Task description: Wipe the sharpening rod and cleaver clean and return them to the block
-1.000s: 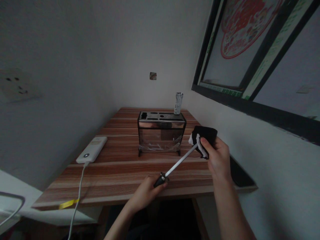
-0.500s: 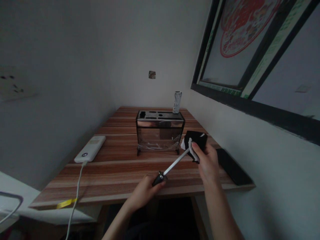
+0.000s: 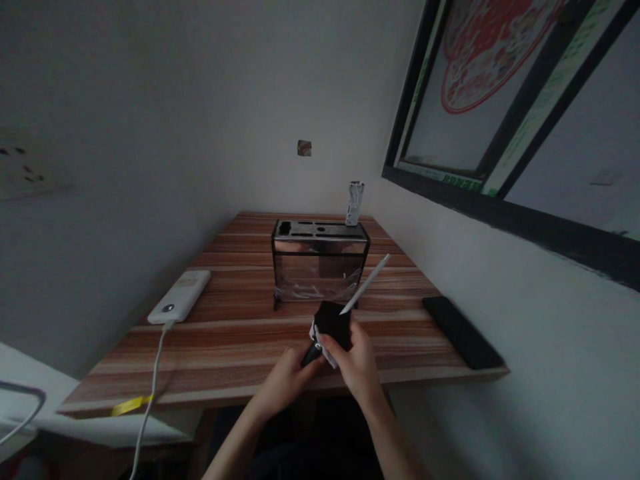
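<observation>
My left hand is closed around the black handle of a sharpening steel, whose pale rod slants up and to the right over the table. My right hand pinches a black and white cloth around the lower rod, close to the handle. The cloth hides that stretch of the rod. Just beyond my hands stands a knife block with a metal slotted top, see-through sides and black feet. From its top right end rises a silvery, plastic-wrapped piece; its kind is unclear.
On the wood-grain table, a white power bank lies at left with a white cable hanging over the front edge. A black phone rests at right. Walls close in on both sides, and a dark-framed window is at right.
My right hand has moved left and down with the cloth, from the rod's tip to near the handle, so the far rod now shows bare. My left hand has stayed about in place.
</observation>
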Demonstrator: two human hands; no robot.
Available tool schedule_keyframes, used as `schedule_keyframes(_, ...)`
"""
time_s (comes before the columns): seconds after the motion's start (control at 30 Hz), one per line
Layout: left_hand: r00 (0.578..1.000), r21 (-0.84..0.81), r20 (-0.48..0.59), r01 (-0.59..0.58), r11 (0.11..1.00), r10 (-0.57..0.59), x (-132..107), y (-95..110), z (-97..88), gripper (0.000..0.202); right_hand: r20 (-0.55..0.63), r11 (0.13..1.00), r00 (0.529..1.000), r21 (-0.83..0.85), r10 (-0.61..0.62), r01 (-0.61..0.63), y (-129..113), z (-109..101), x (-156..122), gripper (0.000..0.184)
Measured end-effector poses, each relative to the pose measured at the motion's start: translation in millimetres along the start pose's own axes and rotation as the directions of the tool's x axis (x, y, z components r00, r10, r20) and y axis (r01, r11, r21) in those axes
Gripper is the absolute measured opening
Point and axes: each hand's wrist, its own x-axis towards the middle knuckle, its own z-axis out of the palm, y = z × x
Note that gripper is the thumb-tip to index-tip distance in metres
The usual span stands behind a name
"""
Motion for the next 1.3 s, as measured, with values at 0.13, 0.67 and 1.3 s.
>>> schedule_keyframes(0.13, 1.0, 0.004, -0.001, -0.012, 1.0, 0.012, 0, -2, 0.2, 0.027, -0.043, 1.0, 0.999, -0.005, 0.014, -0.014, 2, 5, -7, 0.044)
schedule_keyframes(0.67, 0.999, 0.0, 0.04, -0.017, 1.0, 0.016, 0, 5, -1.5, 0.03, -0.057, 0.993, 0.998, 0.118, 0.007, -0.001, -2, 0, -2, 0.036)
schedule_keyframes(1.3, 0.998, 0.075, 0.067, -0.026, 0.997, 0.021, -3, 9, -2.3, 0.031, -0.232, 0.982, 0.965, 0.114, -0.122, 0.152, -30, -63, 55, 0.03)
